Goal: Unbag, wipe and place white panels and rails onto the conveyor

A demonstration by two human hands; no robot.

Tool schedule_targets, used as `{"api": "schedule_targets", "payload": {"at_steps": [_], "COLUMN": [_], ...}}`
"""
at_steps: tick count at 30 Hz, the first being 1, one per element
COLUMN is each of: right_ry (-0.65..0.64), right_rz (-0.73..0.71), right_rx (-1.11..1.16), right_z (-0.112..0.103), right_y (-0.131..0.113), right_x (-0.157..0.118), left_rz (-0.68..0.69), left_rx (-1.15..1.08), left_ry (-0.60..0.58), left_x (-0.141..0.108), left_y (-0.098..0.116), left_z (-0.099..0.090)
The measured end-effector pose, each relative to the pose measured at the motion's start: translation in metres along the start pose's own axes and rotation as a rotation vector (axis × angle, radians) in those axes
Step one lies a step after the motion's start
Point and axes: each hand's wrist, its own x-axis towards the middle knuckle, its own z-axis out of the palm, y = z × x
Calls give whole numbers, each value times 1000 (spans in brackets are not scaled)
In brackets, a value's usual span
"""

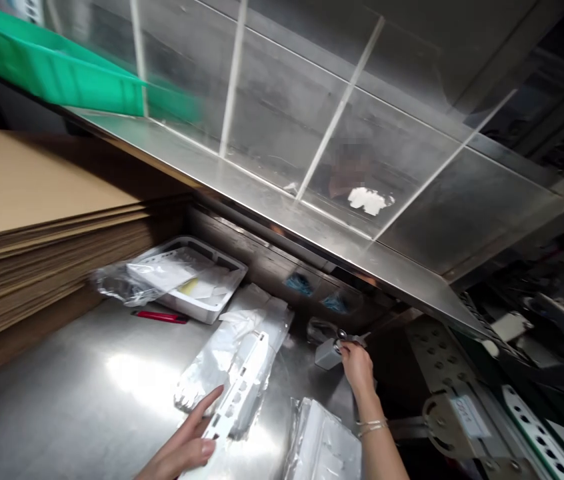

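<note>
Steel surface (62, 393) takes the load: my left grip (182, 443), open with fingers spread, pins the white perforated plastic strip (239, 387) flat over its clear plastic bag (202, 373), while my right grip (357, 370) closes firmly on small metal snips (348, 338) just beside a grey block (328, 355).

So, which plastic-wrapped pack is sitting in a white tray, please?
The pack beside the cardboard stack; the other two lie directly on the steel table.

machine label (470, 417), too blurred to read
</note>
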Motion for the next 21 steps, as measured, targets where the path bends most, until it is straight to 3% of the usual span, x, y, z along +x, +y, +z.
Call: {"api": "schedule_targets", "payload": {"at_steps": [2,4,6,8,10,15,19,21], "right_ry": [34,70,70,42,22,173,105,97], "right_rz": [-54,-199,-526,-845,-959,-810,-1013,-990], "right_rx": [62,195,470,572,529,489,554,517], "right_z": [-7,-17,-27,-33,-36,-36,-31,-26], "right_y": [-24,-65,-115,-158,-183,-186,-195,-192], "right_x": [-15,-47,-87,-119,-131,-127,-149,-144], "left_rz": [8,5,7,21,51,70,50,41], "left_rx": [-35,-20,18,75,120,167,167,184], "left_ry": [-19,-1,38,62,46,4,38,21], "left_x": [-10,-15,-18,-20,-23,-31,-36,-43], "left_y": [10,17,20,20,20,16,20,25], "left_z": [5,7,7,6,2,-9,-11,-13]}}
